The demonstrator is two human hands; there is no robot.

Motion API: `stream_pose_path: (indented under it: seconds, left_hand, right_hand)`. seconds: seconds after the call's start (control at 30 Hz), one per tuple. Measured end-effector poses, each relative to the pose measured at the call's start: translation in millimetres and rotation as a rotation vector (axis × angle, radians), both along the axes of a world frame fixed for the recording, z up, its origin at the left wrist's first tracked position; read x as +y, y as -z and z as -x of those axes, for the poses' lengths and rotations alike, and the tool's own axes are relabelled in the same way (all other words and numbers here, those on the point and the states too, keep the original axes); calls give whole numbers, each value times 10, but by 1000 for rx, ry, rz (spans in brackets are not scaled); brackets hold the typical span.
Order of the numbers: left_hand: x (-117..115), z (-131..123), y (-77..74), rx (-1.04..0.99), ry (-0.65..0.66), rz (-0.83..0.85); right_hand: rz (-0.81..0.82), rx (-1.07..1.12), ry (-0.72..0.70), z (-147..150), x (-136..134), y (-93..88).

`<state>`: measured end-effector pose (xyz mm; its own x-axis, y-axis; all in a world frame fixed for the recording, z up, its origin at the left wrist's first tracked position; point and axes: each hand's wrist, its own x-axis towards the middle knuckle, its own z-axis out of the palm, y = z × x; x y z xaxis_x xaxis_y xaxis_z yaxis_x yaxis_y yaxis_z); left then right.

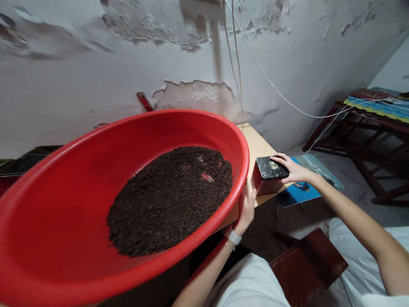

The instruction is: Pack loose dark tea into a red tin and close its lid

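A red tin box [264, 186] with a worn black lid [271, 167] stands on the corner of a light wooden tabletop [255, 140]. My right hand [291, 169] is closed around the tin's right side, with fingers reaching over the lid. Between the tin and the big red basin [128, 123], my left hand [246, 209] is raised with its fingers stretched out; whether it touches the tin I cannot tell. Dark, dry, tea-like leaves [172, 200] lie in a heap inside the basin, with a few reddish and pale spots on top.
A blue picture-topped folding stool or small table [300, 194] is just beyond the tabletop corner. A dark red wooden stool [311, 264] stands below. White cables [271, 81] hang along the peeling wall. Dark wooden furniture [361, 149] bearing coloured mats is at the right.
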<state>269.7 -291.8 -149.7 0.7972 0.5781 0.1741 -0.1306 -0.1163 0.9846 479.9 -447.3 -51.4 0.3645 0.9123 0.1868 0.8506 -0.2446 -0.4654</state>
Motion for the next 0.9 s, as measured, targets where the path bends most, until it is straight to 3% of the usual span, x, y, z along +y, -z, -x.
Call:
stream_pose_path:
  seconds: [0.07,0.13,0.27,0.37,0.47,0.63,0.8,0.9]
  left_hand:
    - [-7,366,80,24,45,-14]
    - [28,730,79,106,178,-61]
    - [160,1352,-128,136,384,-309]
    - [229,1681,-331,-18,375,-537]
    - [257,1925,-502,-123,231,-674]
    - [304,2385,-650,-147,-172,-727]
    - [436,2836,-684,-76,-732,-604]
    - [614,2974,-734,-220,-1045,-419]
  right_hand:
    - [-38,33,36,28,4,13]
    - [-92,54,115,37,44,24]
    - [-206,65,399,-95,272,-28]
    - [-255,94,693,-344,650,-151]
    - [-260,117,879,-631,1165,-251]
    - [-236,91,964,-974,1823,-228]
    - [-202,101,983,-1171,1999,-106]
    - [-246,66,956,-1128,1976,-24]
